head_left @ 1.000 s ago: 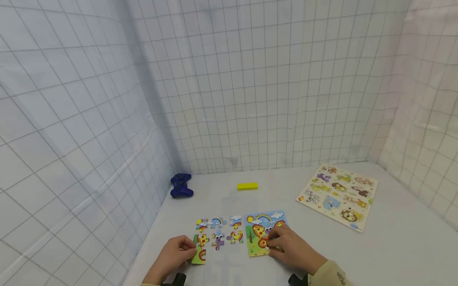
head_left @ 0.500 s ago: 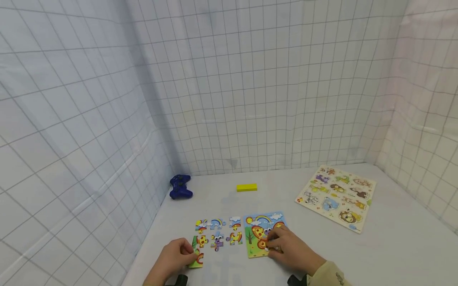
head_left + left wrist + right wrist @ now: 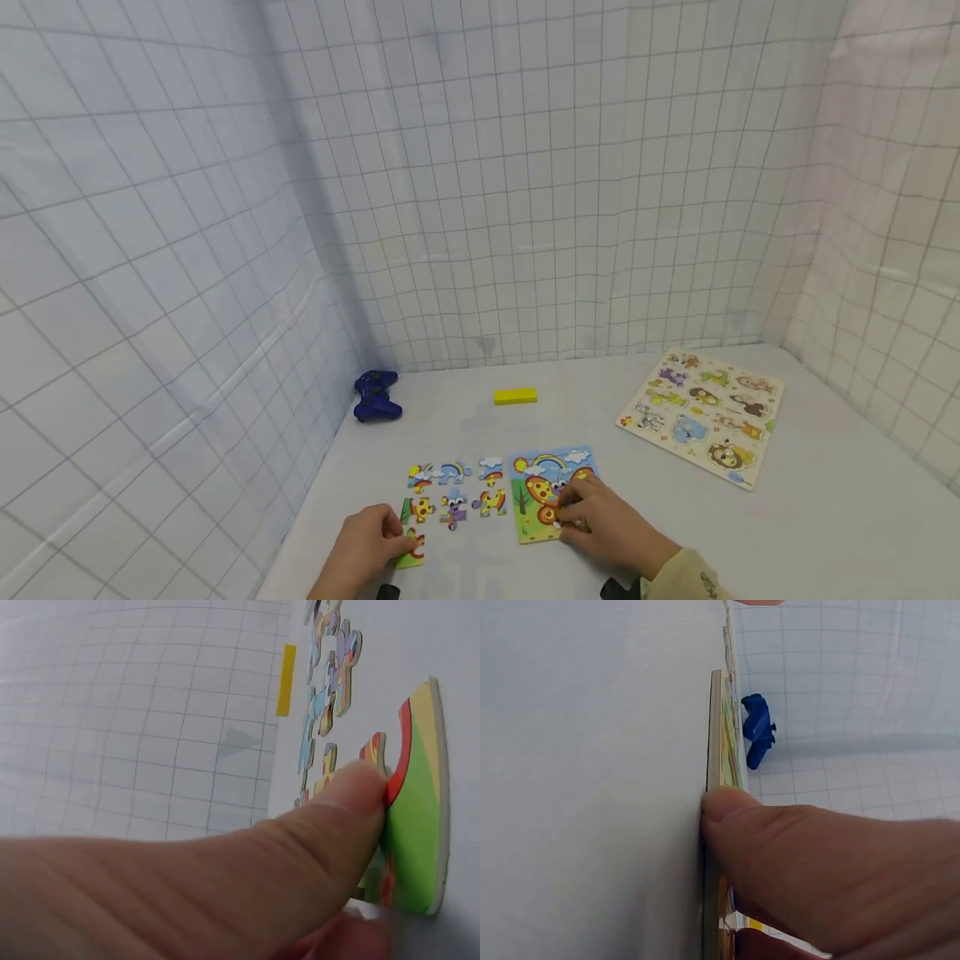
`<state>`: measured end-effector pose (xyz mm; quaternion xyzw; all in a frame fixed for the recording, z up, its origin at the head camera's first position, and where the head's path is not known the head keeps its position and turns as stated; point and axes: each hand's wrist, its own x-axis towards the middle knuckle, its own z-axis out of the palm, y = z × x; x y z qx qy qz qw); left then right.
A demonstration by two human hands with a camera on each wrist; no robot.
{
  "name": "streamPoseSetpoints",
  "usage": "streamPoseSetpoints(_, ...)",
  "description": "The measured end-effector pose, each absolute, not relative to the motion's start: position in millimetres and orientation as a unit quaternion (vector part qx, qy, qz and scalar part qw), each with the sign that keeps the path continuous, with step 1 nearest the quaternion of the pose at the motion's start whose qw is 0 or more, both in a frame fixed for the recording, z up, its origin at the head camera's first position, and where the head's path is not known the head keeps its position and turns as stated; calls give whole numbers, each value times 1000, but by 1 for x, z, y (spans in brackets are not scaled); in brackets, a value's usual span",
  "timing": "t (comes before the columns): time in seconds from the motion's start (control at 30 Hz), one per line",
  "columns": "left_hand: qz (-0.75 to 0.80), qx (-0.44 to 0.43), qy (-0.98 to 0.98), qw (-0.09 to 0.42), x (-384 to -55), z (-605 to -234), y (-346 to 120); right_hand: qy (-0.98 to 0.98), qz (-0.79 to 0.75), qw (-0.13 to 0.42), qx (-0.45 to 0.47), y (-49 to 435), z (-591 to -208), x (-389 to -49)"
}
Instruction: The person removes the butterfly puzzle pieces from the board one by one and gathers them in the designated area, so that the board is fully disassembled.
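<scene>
My left hand (image 3: 367, 540) is at the lower left of the loose pieces, gripping a green corner puzzle piece (image 3: 411, 560) with a red arc on it. In the left wrist view the thumb lies against this piece's edge, and the other fingers are mostly hidden. Further right, my right hand (image 3: 611, 527) holds the lower right part of a butterfly puzzle board (image 3: 528, 529), covering that area of the picture. The right wrist view has the thumb at the board's near edge. Between the hands, several loose puzzle pieces (image 3: 453, 510) lie in two spaced rows.
A blue game controller (image 3: 377, 396) sits at the back left by the gridded cloth wall (image 3: 480, 208). Behind the puzzle is a yellow block (image 3: 515, 396). An animal puzzle board (image 3: 705, 417) lies tilted at the right on the white table (image 3: 817, 500).
My left hand has drawn the green corner piece toward me, opening a gap below the left piece of the row above. The right hand stays on the board.
</scene>
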<state>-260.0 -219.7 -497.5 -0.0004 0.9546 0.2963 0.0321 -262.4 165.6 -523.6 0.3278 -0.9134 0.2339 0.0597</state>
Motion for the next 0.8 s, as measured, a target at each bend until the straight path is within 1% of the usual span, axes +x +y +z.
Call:
streamPoseSetpoints(0.07,282,-5,959,1,-259,-492,-214,-913,236,56,328,165,-524,-263)
streamPoseSetpoints(0.17,266,14,959,-93,-255,-481,-190,-912,239,51,329,163,-523,-263)
streamPoseSetpoints(0.23,272,56,950,-144,-252,-475,-164,-911,241,50,330,163,-522,-263)
streamPoseSetpoints(0.27,277,84,944,-158,-251,-473,-149,-911,241,51,330,164,-522,-263)
streamPoseSetpoints(0.3,285,117,938,-159,-251,-472,-133,-911,241,53,330,164,-521,-263)
streamPoseSetpoints(0.33,294,148,933,-144,-251,-473,-117,-911,242,56,330,165,-521,-263)
streamPoseSetpoints(0.43,293,232,925,-74,-256,-480,-77,-909,244,70,332,167,-522,-262)
streamPoseSetpoints(0.5,279,266,922,-34,-261,-488,-58,-905,250,74,336,167,-523,-262)
streamPoseSetpoints(0.53,268,276,923,-22,-263,-492,-52,-903,252,76,338,167,-524,-263)
streamPoseSetpoints(0.63,252,282,925,-17,-270,-505,-41,-901,261,65,339,166,-524,-264)
streamPoseSetpoints(0.8,278,281,916,-62,-275,-519,-37,-908,261,47,324,168,-524,-264)
